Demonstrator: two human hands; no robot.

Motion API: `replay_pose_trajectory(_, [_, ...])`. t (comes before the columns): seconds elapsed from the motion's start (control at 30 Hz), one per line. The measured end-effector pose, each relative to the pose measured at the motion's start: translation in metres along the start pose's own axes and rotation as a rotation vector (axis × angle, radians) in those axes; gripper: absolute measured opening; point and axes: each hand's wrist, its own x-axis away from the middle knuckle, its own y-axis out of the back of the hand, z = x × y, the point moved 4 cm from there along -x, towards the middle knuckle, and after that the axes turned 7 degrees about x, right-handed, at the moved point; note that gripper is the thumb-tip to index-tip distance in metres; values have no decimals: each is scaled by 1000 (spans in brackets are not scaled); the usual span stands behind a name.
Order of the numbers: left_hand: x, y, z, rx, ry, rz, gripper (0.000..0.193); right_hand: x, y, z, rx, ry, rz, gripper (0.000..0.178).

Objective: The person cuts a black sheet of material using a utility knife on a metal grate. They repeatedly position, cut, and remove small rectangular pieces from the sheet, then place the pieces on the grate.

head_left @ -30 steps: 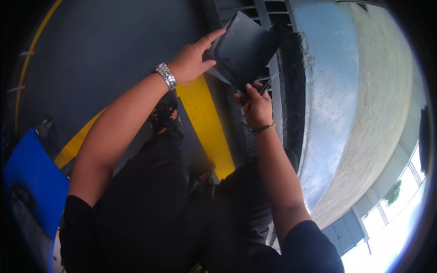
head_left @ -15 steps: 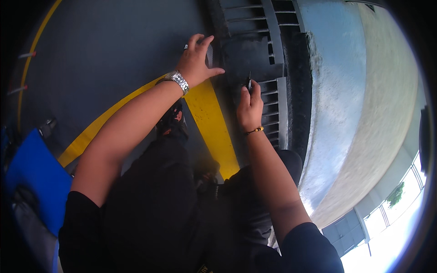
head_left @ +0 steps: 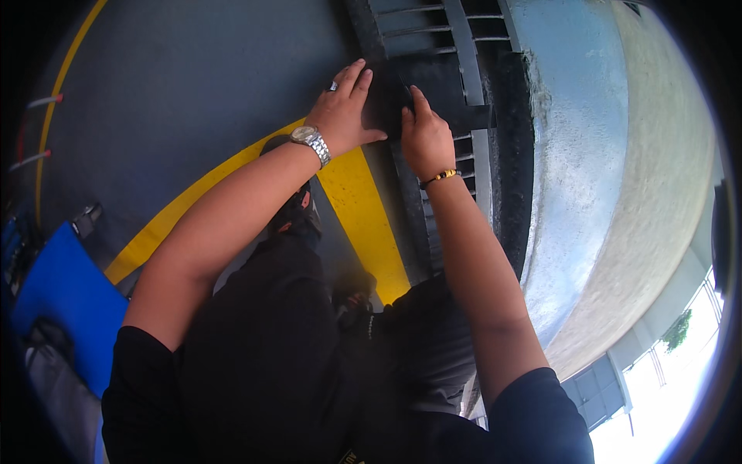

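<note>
The slim dark tool (head_left: pixel 407 94) is mostly hidden by the right hand (head_left: pixel 427 143), whose fingers are closed around it; only a short dark part shows past the index finger, and its tip is lost against the black. The dark sheet (head_left: pixel 437 77) lies over the metal grate (head_left: pixel 467 46), between and beyond the two hands, its left border sinking into shadow and its near part covered by the right hand. The left hand (head_left: pixel 340 112) grips nothing visible, fingers spread and thumb apart, at the sheet's left side; whether it presses on the sheet cannot be told. The shoes are partly covered by the dark trousers and blurred, and the blue panel (head_left: pixel 66 309) is cut by the dark rim of the view. One second ago the sheet was raised and bent between the hands; now it lies flat. Since half a second ago the right hand has moved farther forward, over the sheet, and the tool's pointed end, clear then, is now hard to see. Counted: two hands, one sheet, one tool, one wristwatch (head_left: pixel 311 141) and one ring (head_left: pixel 333 86) on the left, one beaded bracelet (head_left: pixel 439 178) on the right, and two red-tipped rods (head_left: pixel 45 101) at far left.
</note>
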Motion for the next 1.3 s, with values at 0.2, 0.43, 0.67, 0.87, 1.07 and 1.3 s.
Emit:
replay_pose_trajectory(0.2, [-1,-1,-3,-62,1,-11,105,3,-8,7,4,121,-98,53])
replay_pose_trajectory(0.43, [-9,7,-13,-65,52,28,100,-13,4,29,55,30,1,48])
replay_pose_trajectory(0.67, [-9,16,-16,-51,50,35,96,-19,-9,31,44,98,-157,43])
replay_pose_trajectory(0.87, [-9,17,-17,-55,18,-10,93,-15,-11,31,44,79,-223,43])
replay_pose_trajectory(1.07, [-9,17,-17,-46,24,-5,92,-14,-7,33,21,77,-205,40])
replay_pose_trajectory(1.3, [-8,17,-17,-54,21,-4,92,-15,-10,33,30,103,-219,39])
